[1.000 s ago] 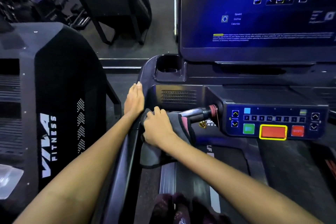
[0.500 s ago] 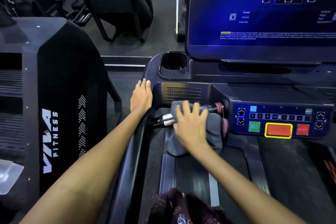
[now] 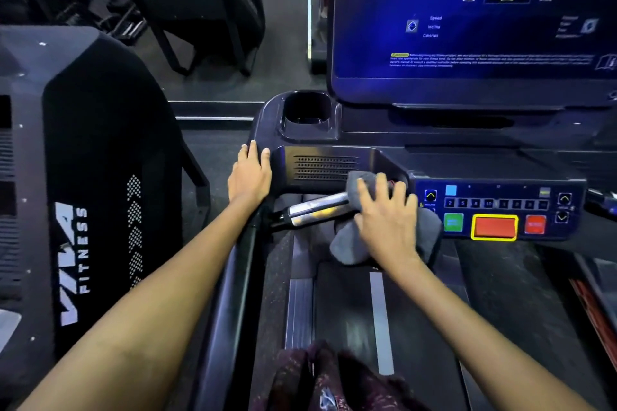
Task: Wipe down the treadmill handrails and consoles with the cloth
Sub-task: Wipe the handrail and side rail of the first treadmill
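Pressing the grey cloth (image 3: 354,243) onto the chrome grip bar (image 3: 317,208), the right hand (image 3: 389,220) lies flat, fingers spread.

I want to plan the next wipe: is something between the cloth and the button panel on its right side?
Nothing visible stands between them. The right hand presses the grey cloth on the metal grip bar, and the cloth's right edge already lies against the button panel. The left hand rests apart on the console corner.

Soft grey cloth (image 3: 350,243) over shiny metal handrail (image 3: 317,207); smooth dark plastic console (image 3: 334,138).
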Action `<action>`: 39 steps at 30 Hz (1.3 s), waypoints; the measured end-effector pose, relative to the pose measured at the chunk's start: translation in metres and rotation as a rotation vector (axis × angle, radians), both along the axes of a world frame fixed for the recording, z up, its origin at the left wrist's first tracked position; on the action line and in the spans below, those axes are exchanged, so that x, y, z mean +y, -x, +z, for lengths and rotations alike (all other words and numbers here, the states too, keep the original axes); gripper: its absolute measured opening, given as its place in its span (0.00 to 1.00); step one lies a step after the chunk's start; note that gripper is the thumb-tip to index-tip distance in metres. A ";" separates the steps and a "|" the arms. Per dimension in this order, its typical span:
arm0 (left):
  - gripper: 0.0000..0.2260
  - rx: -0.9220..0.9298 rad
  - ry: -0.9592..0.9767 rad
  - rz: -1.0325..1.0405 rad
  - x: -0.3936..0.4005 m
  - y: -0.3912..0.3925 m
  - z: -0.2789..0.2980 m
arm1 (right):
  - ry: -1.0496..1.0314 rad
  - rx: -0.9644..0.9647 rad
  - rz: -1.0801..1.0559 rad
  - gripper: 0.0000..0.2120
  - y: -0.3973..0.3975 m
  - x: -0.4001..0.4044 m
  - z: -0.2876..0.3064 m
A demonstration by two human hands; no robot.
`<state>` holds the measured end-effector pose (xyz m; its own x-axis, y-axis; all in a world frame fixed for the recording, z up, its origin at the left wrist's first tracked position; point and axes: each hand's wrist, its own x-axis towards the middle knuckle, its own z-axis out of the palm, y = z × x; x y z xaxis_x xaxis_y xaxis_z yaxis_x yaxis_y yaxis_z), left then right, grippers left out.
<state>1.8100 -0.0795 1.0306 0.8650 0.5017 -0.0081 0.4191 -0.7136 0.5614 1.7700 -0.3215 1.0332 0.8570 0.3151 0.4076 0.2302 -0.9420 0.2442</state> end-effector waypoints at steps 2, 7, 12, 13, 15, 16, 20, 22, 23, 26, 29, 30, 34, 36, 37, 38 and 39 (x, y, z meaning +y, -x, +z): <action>0.24 0.003 0.003 -0.001 0.000 0.000 0.000 | -0.027 0.039 -0.090 0.31 0.001 -0.001 0.002; 0.25 0.004 -0.016 0.002 -0.003 0.000 0.001 | -0.139 0.060 -0.053 0.31 0.023 0.042 -0.014; 0.25 0.016 -0.031 0.004 -0.003 0.001 0.001 | -0.145 0.084 0.176 0.30 0.044 0.093 -0.030; 0.25 0.016 -0.031 0.004 -0.002 0.001 0.002 | -0.131 0.070 0.202 0.30 0.044 0.094 -0.031; 0.25 0.018 -0.034 0.000 -0.002 0.002 0.002 | -0.086 0.027 0.234 0.30 0.040 0.081 -0.031; 0.25 0.018 -0.036 -0.002 -0.002 0.002 0.002 | -0.065 0.007 0.227 0.30 0.036 0.068 -0.029; 0.25 0.017 -0.031 -0.008 -0.001 0.002 0.002 | -0.013 -0.077 0.024 0.29 0.009 0.006 -0.015; 0.25 0.019 -0.034 -0.013 -0.002 0.002 0.001 | 0.012 -0.071 -0.043 0.29 0.002 -0.011 -0.009; 0.25 0.023 -0.040 -0.014 -0.003 0.002 0.001 | 0.013 -0.058 -0.060 0.30 0.002 -0.012 -0.008; 0.26 0.039 -0.050 -0.009 -0.004 0.002 0.002 | -0.038 -0.027 -0.062 0.29 0.011 0.007 -0.012; 0.26 0.045 -0.061 -0.010 -0.005 0.002 0.003 | -0.075 0.003 0.058 0.28 0.027 0.040 -0.019; 0.26 0.044 -0.060 -0.011 -0.005 0.003 0.003 | -0.080 0.020 0.095 0.28 0.031 0.051 -0.021; 0.26 0.042 -0.054 -0.014 -0.004 0.003 0.003 | -0.074 0.065 0.160 0.27 0.034 0.075 -0.023; 0.25 0.041 -0.051 -0.014 -0.003 0.003 0.003 | -0.057 0.037 0.211 0.28 0.031 0.066 -0.020; 0.25 0.038 -0.048 -0.014 -0.003 0.003 0.003 | -0.048 0.029 0.234 0.28 0.029 0.058 -0.017; 0.25 0.034 -0.044 -0.015 -0.003 0.003 0.003 | -0.037 0.031 0.244 0.28 0.027 0.049 -0.014; 0.25 0.031 -0.041 -0.017 -0.003 0.003 0.002 | -0.024 0.044 0.232 0.28 0.024 0.039 -0.010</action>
<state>1.8075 -0.0822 1.0330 0.8728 0.4878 -0.0150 0.4240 -0.7428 0.5181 1.7462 -0.2822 1.0237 0.7798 0.4966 0.3812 0.4516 -0.8679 0.2068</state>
